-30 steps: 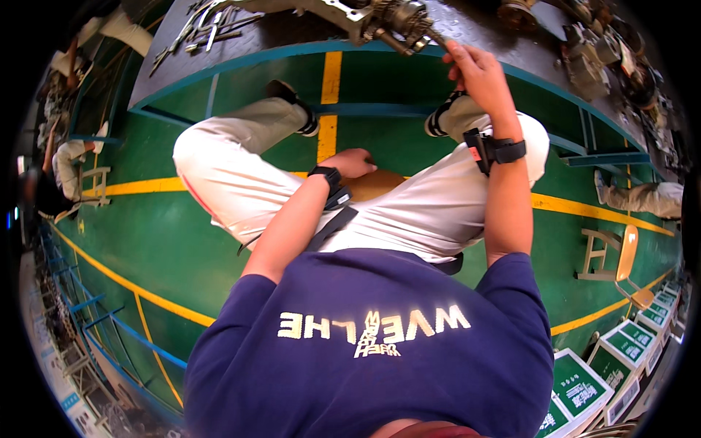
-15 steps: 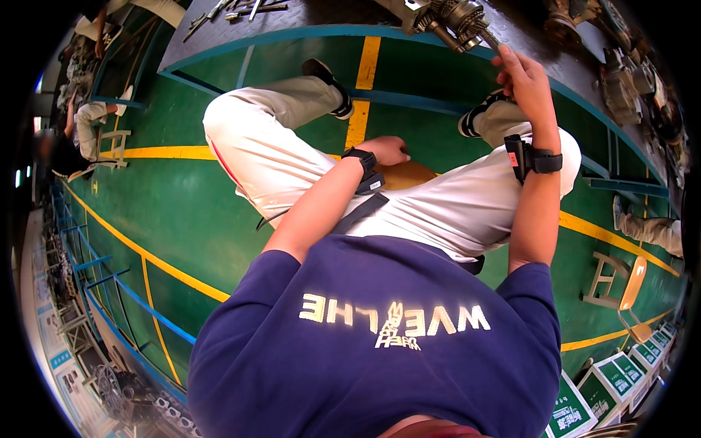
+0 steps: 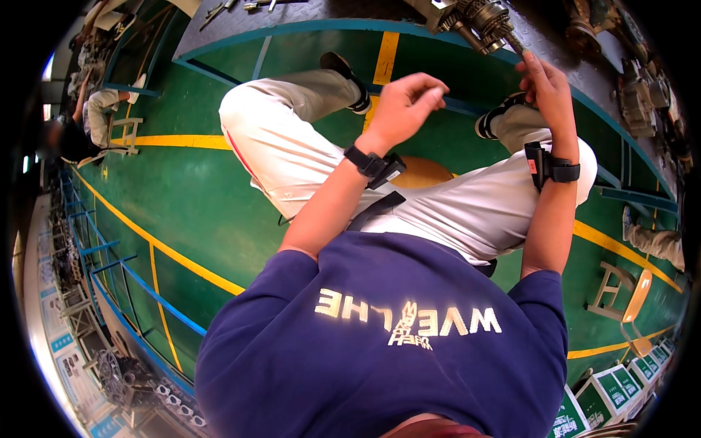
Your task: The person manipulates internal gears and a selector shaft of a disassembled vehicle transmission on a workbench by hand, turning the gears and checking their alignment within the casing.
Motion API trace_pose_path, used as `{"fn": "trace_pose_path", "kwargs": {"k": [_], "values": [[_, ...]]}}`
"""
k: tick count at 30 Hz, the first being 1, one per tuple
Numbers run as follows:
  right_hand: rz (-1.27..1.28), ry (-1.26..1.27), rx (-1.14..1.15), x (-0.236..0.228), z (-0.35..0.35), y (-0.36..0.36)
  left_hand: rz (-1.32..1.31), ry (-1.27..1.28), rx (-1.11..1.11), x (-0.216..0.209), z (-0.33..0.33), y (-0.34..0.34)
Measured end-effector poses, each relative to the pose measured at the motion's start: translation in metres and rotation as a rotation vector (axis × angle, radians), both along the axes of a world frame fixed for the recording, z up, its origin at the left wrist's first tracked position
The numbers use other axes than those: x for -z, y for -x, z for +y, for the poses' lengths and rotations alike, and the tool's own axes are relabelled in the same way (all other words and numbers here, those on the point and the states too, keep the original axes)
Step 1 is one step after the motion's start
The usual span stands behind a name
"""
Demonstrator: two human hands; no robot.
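A metal gear assembly (image 3: 482,20) with stacked toothed wheels lies at the near edge of the dark workbench (image 3: 321,13), its thin shaft (image 3: 515,42) pointing toward me. The fingers of my right hand (image 3: 549,91) close around the tip of that shaft; the other fingers curl below it. My left hand (image 3: 406,109) is raised in the air between my knees and the bench edge. Its thumb stands apart from loosely bent fingers, and nothing shows in it. Each of my wrists carries a black strapped device.
Bar-shaped metal tools (image 3: 219,10) lie on the bench at the far left. Metal castings (image 3: 642,98) crowd its right end. A blue rail (image 3: 292,28) edges the bench. A wooden-seated chair (image 3: 634,296) stands at right, near green-and-white boxes (image 3: 613,394). Another person sits far left.
My left hand has risen from my lap toward the bench, and its fingers have loosened. My right hand stays at the shaft. The whole view has shifted slightly.
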State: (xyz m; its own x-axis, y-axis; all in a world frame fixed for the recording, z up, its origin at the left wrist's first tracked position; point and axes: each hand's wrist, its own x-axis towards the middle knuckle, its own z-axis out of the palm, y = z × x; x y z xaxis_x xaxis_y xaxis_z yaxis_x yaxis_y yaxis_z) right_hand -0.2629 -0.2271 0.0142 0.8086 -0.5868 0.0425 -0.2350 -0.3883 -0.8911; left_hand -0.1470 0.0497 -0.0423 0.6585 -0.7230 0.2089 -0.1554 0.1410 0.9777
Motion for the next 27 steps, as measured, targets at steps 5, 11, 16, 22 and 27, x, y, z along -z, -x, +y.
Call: {"fn": "trace_pose_path", "kwargs": {"k": [5,11,16,22,27], "values": [[0.004,0.009,-0.015,0.001,0.001,0.0,0.143,0.192,-0.113,-0.017,0.013,-0.016],[-0.009,0.002,0.024,-0.006,0.005,-0.004,0.351,0.343,-0.104,-0.036,0.023,-0.028],[-0.005,-0.004,-0.027,-0.01,0.006,-0.009,-0.086,0.116,-0.031,-0.065,0.023,-0.048],[0.054,-0.213,-0.055,-0.027,0.013,-0.004,-0.745,-0.076,-0.122,-0.147,0.017,-0.143],[0.04,-0.232,-0.023,-0.025,0.014,-0.001,-0.557,0.02,-0.117,-0.198,-0.024,-0.214]]}}
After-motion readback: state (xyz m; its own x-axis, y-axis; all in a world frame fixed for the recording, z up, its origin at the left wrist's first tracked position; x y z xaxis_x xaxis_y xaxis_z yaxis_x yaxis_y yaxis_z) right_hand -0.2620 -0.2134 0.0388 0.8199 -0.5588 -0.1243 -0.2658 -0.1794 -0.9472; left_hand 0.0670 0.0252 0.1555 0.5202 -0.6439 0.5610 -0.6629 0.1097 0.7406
